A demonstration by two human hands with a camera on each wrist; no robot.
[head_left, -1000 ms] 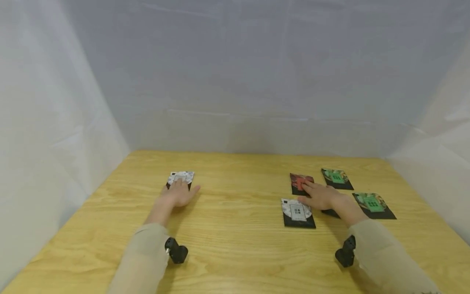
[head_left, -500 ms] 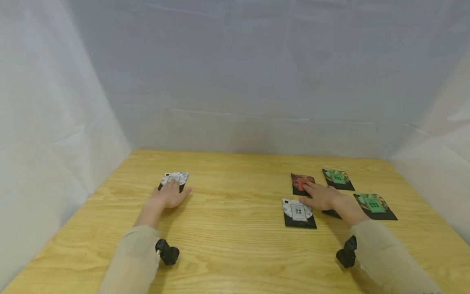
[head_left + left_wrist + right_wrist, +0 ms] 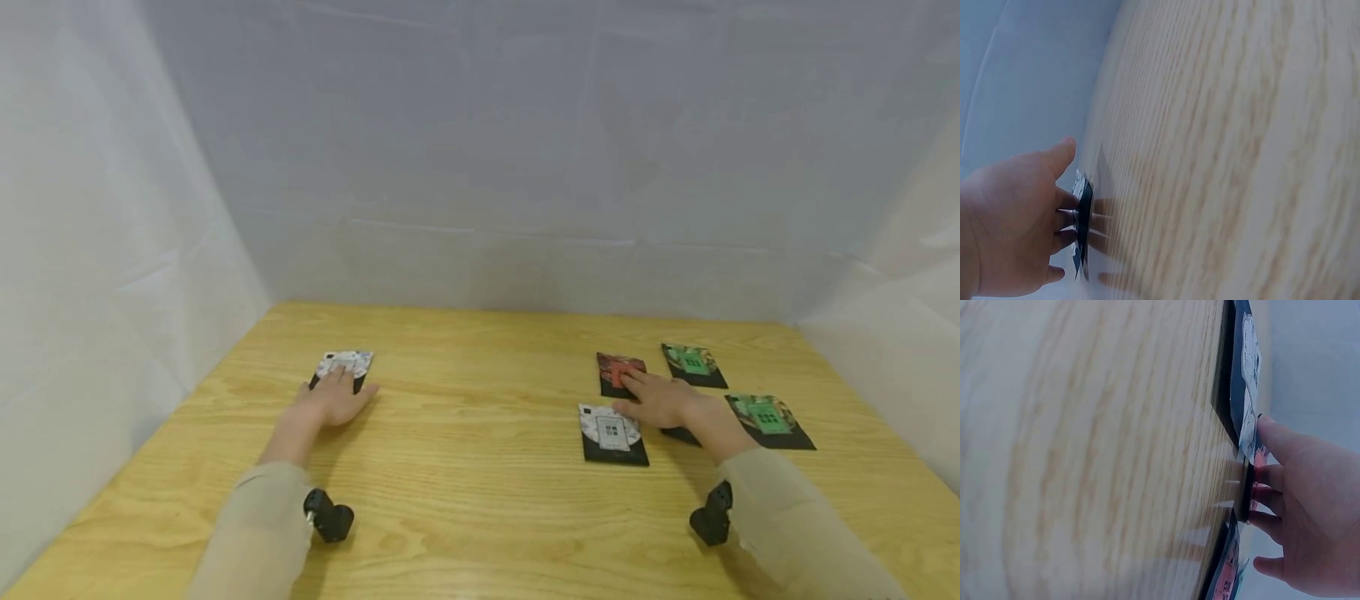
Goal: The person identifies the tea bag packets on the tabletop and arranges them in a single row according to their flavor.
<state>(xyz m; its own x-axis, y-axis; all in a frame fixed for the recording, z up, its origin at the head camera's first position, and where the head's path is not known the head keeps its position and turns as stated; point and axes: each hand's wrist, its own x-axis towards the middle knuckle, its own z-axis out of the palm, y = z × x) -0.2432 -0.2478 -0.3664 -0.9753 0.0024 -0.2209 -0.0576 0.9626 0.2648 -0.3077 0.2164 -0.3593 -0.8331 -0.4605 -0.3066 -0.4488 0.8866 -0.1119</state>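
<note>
My left hand (image 3: 330, 404) lies with straight fingers on a black and white packet (image 3: 347, 362) at the table's left. In the left wrist view, its fingertips press on this flat packet (image 3: 1084, 215), and the thumb stands off to the side. My right hand (image 3: 660, 402) reaches over the right-hand group, fingertips on a red and black packet (image 3: 611, 367). Just nearer lies another black and white packet (image 3: 613, 429), close by the right thumb. A further packet (image 3: 1227, 572), with a pinkish-red label in the right wrist view, is mostly hidden under the right hand in the head view.
Two green and black packets (image 3: 693, 364) lie to the right of the right hand, one behind the other. The wooden table (image 3: 480, 500) runs back to a grey-white sheet (image 3: 480, 167), with pale sheets on both sides. Each sleeve bears a black wrist camera (image 3: 328, 515).
My left hand has slid leftward across the table, and the black and white packet under its fingers has moved with it. The right hand stays in place on the red packet.
</note>
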